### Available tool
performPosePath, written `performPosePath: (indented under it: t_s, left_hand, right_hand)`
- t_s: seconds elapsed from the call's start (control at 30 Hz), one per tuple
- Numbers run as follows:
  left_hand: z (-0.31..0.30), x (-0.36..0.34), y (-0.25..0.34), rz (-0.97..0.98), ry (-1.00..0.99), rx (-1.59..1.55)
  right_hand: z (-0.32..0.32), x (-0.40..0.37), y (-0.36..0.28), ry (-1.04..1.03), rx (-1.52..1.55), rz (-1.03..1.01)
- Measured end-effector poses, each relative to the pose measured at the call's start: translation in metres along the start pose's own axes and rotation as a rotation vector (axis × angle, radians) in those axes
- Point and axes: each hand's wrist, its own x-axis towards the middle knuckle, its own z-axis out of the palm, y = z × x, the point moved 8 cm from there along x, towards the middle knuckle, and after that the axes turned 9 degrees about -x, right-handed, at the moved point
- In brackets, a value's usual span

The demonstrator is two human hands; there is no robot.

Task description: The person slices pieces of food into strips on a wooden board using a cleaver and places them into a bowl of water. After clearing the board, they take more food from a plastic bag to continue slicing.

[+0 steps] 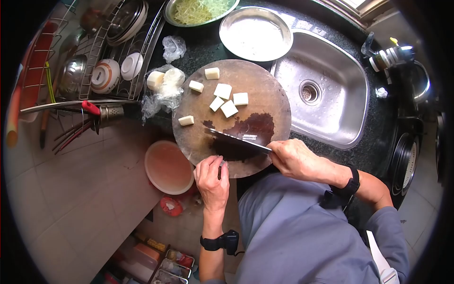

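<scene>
My right hand [294, 158] grips the handle of a cleaver [239, 142], whose blade reaches left across the lower half of a round cutting board [198, 137]. At the board's lower left edge is my left hand [212, 182], fingers drawn together; something small and dark shows at the fingertips, too hidden to name. Several white blocks [229, 109] lie on the upper and left parts of the board, one of them [186, 120] near the left edge. A dark wet patch [257, 127] spreads around the blade.
Right of the board is a steel sink [331, 94]. Behind it stand a metal plate [256, 33] and a bowl of pale shreds [196, 10]. Bagged white pieces [165, 83] lie left. Below left is a basin [169, 168]; a dish rack [113, 66] stands farther left.
</scene>
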Motion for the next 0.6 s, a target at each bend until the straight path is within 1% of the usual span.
performPosePath:
  t_s: [0.07, 0.13, 0.17, 0.23, 0.27, 0.33, 0.37, 0.43, 0.47, 0.5, 0.57, 0.6]
  left_hand:
    - [0.003, 0.004, -0.001, -0.028, 0.021, -0.010]
    - [0.008, 0.010, 0.005, 0.032, 0.022, 0.037]
    - [0.011, 0.011, 0.005, 0.033, 0.023, 0.037]
    - [0.016, 0.012, 0.001, -0.006, 0.046, -0.076]
    - [0.017, 0.012, 0.002, -0.005, 0.044, -0.079]
    - [0.011, 0.014, -0.001, -0.072, 0.101, -0.204]
    - [0.011, 0.016, 0.002, -0.070, 0.098, -0.205]
    - [0.015, 0.014, -0.011, -0.332, 0.152, -0.507]
    - [0.021, 0.016, -0.011, -0.401, 0.194, -0.736]
    - [0.028, 0.019, -0.008, -0.400, 0.193, -0.735]
    - [0.050, 0.016, -0.017, -0.598, 0.204, -0.951]
    - [0.055, 0.017, -0.018, -0.574, 0.199, -0.902]
  right_hand:
    - [-0.004, 0.001, 0.005, 0.035, 0.033, 0.057]
    - [-0.008, 0.001, 0.008, 0.051, 0.026, 0.072]
    - [-0.010, 0.000, 0.009, 0.067, 0.019, 0.087]
    - [-0.013, 0.000, 0.009, 0.064, 0.015, 0.091]
    - [-0.014, -0.001, 0.010, 0.059, 0.014, 0.095]
    - [-0.012, -0.001, 0.012, 0.064, 0.014, 0.094]
    - [-0.012, -0.001, 0.012, 0.067, 0.015, 0.090]
    - [-0.012, -0.001, 0.012, 0.064, 0.009, 0.095]
    - [-0.012, -0.001, 0.012, 0.058, 0.002, 0.095]
    - [-0.012, -0.001, 0.012, 0.059, 0.002, 0.095]
    - [-0.012, -0.001, 0.012, 0.083, 0.014, 0.081]
    - [-0.011, -0.001, 0.013, 0.085, 0.013, 0.082]
